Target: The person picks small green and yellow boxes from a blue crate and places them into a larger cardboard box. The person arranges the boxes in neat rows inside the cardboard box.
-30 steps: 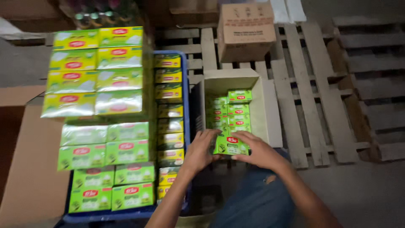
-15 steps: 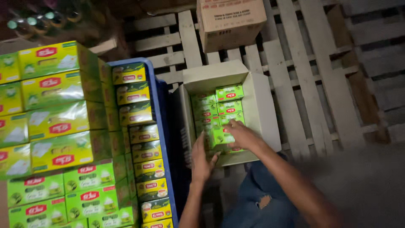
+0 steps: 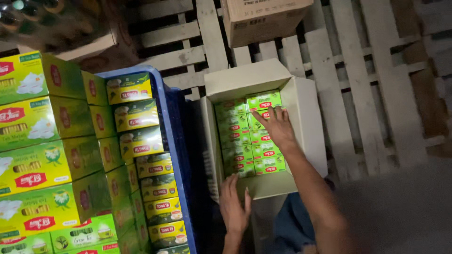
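Fingers of the right hand (image 3: 278,126) are pressing flat on green boxes (image 3: 249,136) inside the carton (image 3: 306,113); the left hand (image 3: 234,207) is resting open at its near edge.

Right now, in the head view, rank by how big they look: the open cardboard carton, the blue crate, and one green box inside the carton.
1. blue crate, though partly cut off and nearer the camera
2. open cardboard carton
3. green box, smallest by far
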